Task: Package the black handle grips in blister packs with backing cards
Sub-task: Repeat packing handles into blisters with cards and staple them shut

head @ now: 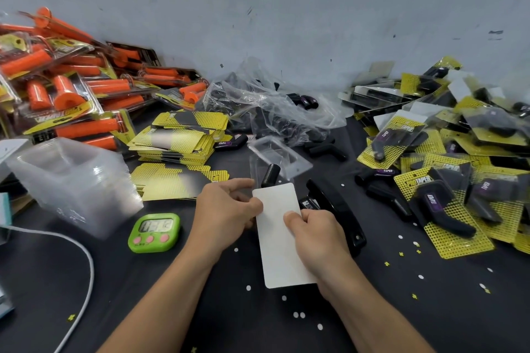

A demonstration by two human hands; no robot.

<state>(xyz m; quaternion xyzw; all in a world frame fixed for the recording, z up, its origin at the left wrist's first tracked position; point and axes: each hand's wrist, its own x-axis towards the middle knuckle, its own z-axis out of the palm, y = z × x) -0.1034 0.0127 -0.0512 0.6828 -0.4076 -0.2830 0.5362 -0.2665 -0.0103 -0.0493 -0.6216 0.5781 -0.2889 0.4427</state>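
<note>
Holding a white backing card point(282, 246) blank side up over the middle of the desk point(200, 309), the person pinches its upper left edge with the left hand point(226, 206) and grips its right edge with the right hand point(315, 235), thumb on top. A short, matte black handle grip point(269, 175) pokes out past the card's far end, within a clear blister pack point(258, 165).
</note>
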